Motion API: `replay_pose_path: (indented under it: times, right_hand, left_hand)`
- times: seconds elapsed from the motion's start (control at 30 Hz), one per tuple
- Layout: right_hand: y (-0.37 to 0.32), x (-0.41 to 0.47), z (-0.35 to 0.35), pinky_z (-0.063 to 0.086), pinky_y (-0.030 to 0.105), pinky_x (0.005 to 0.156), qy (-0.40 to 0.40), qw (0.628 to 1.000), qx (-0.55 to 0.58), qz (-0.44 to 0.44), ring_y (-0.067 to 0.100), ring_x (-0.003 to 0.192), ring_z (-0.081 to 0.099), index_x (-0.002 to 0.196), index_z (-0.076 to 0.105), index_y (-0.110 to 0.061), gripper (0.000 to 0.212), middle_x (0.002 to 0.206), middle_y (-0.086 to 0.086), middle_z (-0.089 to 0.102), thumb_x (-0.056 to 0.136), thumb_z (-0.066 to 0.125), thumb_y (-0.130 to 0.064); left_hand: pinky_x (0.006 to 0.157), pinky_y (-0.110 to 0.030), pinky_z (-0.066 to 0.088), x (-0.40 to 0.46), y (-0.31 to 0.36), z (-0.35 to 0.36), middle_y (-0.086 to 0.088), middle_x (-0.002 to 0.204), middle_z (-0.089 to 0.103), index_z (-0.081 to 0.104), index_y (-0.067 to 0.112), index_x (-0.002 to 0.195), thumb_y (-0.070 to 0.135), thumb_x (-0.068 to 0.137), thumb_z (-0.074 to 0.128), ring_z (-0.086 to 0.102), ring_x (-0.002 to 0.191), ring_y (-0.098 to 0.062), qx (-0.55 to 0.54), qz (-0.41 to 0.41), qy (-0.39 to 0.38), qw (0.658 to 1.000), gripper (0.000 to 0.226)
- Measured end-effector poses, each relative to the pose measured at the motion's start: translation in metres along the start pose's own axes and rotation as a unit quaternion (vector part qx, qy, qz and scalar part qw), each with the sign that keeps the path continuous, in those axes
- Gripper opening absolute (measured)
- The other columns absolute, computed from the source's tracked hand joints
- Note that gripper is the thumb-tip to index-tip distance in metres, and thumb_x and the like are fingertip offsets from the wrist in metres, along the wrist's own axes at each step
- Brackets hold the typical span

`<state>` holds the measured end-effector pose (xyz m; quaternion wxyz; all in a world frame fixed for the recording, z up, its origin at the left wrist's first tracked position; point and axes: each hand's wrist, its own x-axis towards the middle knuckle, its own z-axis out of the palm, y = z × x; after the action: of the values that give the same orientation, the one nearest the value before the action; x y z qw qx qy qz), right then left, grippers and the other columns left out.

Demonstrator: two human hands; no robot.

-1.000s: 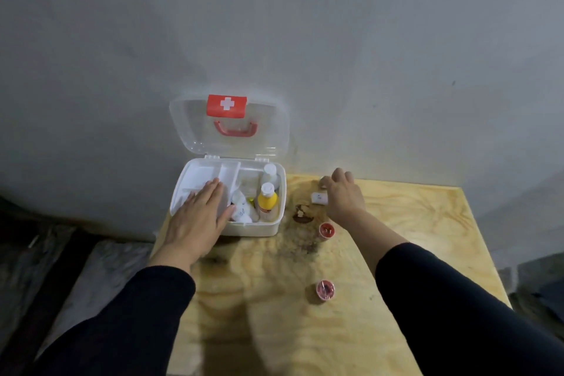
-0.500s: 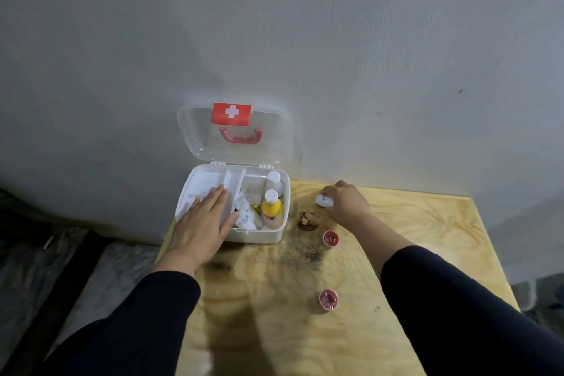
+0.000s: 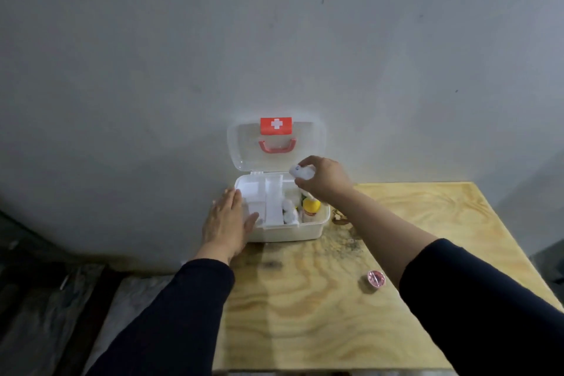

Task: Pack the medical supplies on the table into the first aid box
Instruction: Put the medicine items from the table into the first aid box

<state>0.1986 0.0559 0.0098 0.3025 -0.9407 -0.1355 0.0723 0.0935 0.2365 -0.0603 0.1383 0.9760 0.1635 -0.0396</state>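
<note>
Wall: a grey plaster wall is filling the upper view, with the open lid leaning back against it.
Table: a pale plywood table is standing against the wall; its right part is lying bare, its left edge is running just left of the box, and its near edge is showing at the bottom of the view.
Floor: dark, blurred ground is lying left of the table edge, too dim to read.
First aid box: the white first aid box is sitting at the table's back left corner, close to the left edge, its clear lid standing upright with a red cross label and a red handle.
Box contents: a yellow-capped bottle is standing in the right compartment, with white cotton-like pieces just beside it; the left divided tray is looking nearly bare.
Left hand: the left hand is lying flat with fingers spread loosely, resting on the box's left front corner and gripping nothing.
Right hand: the right hand is hovering above the box's right rear part, fingers pinched around a small white item; what kind of item it is I cannot tell.
Pink jar: a small round pink jar is sitting on the table near the right forearm, well apart from the box.
Stain: a dark smudge is marking the wood just right of the box.
</note>
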Motion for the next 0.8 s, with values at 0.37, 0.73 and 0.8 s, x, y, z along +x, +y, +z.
replay_pose_path:
  times: [0.37,0.73,0.8]
  right_hand:
    - [-0.045,0.019,0.086,0.051,0.036,0.092,0.025,0.984,-0.147,0.095,0.030,0.104,0.061,0.119,0.058,-0.011,0.040,0.112,0.012,0.067,0.086,0.059,-0.034]
    - [-0.063,0.000,0.096,0.049,0.031,0.092,-0.019,0.998,-0.048,0.047,0.024,0.117,0.058,0.131,0.055,-0.024,0.046,0.134,0.005,0.057,0.088,0.053,-0.007]
    - [-0.066,-0.006,0.101,0.049,0.029,0.088,-0.020,0.998,-0.036,0.055,0.023,0.115,0.060,0.130,0.055,-0.023,0.042,0.132,0.005,0.060,0.089,0.055,-0.013]
  left_hand:
    - [0.121,-0.039,0.018,0.003,-0.023,-0.006,-0.002,0.162,0.012,0.014,0.014,0.153,0.055,0.092,0.048,0.016,0.148,-0.026,-0.053,0.034,-0.035,0.997,0.081]
    - [0.119,-0.035,0.015,-0.001,-0.022,-0.015,-0.003,0.163,0.006,0.008,0.010,0.153,0.053,0.096,0.038,0.012,0.149,-0.022,-0.019,0.052,-0.055,0.997,0.078]
    - [0.119,-0.036,0.018,-0.001,-0.021,-0.015,-0.003,0.162,0.009,0.010,0.009,0.153,0.055,0.095,0.038,0.016,0.148,-0.022,-0.008,0.056,-0.054,0.997,0.079]
